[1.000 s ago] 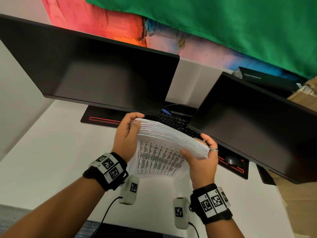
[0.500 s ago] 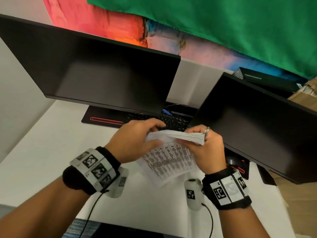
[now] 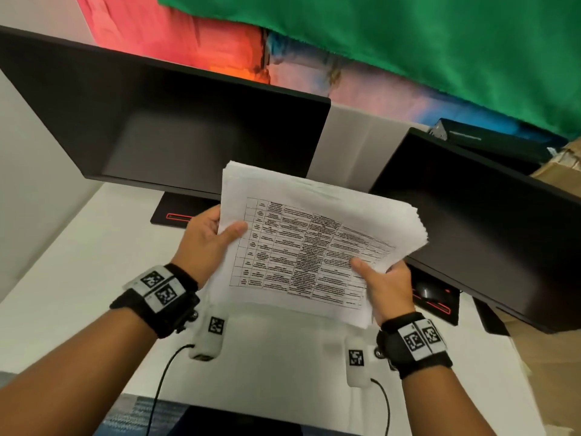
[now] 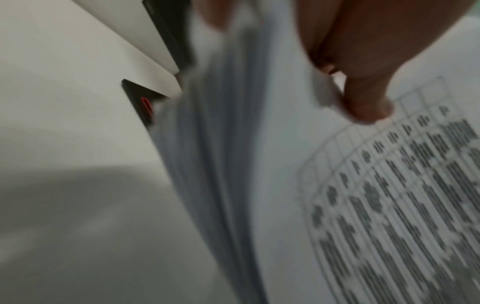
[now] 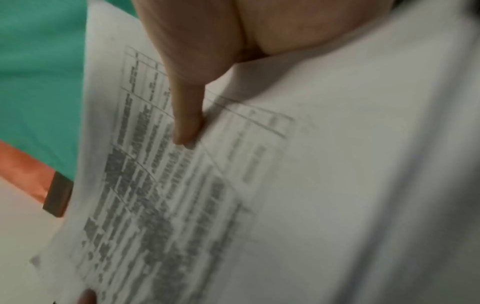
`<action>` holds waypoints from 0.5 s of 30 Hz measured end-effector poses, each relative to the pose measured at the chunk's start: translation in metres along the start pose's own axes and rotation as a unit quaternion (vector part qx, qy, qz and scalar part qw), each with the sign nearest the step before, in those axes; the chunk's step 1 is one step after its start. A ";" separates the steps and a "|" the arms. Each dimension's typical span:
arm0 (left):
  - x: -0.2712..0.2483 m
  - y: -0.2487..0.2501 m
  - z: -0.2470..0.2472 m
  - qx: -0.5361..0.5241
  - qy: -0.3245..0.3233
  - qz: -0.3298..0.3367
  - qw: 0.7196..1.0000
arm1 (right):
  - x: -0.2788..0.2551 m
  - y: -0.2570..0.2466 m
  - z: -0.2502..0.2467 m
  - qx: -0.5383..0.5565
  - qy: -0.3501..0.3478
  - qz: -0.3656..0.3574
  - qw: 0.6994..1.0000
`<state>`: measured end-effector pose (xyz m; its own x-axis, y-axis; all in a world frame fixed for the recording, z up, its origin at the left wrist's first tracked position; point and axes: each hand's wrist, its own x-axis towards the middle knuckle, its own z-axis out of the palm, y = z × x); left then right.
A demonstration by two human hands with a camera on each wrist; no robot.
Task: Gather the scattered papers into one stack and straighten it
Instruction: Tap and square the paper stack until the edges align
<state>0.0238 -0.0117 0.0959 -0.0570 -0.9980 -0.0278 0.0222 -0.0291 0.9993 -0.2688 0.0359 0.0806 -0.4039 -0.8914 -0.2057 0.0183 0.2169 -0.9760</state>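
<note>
You have the thick stack of white printed sheets (image 3: 314,247) lifted clear of the white desk (image 3: 78,262), tilted toward you in front of the monitors. Your left hand (image 3: 207,243) pinches its left edge, thumb on the table-printed top page; your right hand (image 3: 388,291) grips the near right corner. The right edges are fanned (not yet flush), so loosen both grips slightly and tap an edge on the desk. Two dark monitors (image 3: 176,121) and a green cloth (image 3: 408,42) stand behind.

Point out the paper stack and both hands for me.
paper stack (image 3: 314,247), head view, printed table on top sheet
left hand (image 3: 209,243), head view, palm beside thumb
right hand (image 3: 388,287), head view, back of hand
</note>
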 end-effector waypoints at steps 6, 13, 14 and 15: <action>-0.013 -0.043 0.021 0.197 0.134 0.043 0.970 | -0.008 0.024 0.006 0.016 0.049 -0.061 0.997; -0.024 -0.083 0.008 0.235 0.024 -0.012 0.972 | -0.023 0.065 -0.003 -0.038 0.032 0.004 0.999; -0.021 -0.078 0.009 0.228 0.021 -0.014 0.973 | -0.023 0.063 -0.004 -0.036 0.030 0.005 0.999; -0.019 -0.072 0.009 0.209 0.020 -0.018 0.978 | -0.022 0.060 -0.006 -0.027 0.029 0.007 0.999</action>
<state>0.0140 0.0097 0.0251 -0.0101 -0.9984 -0.0558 -0.3888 -0.0475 0.9201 -0.2640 0.0708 0.0268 -0.4566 -0.8640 -0.2123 -0.0252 0.2511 -0.9676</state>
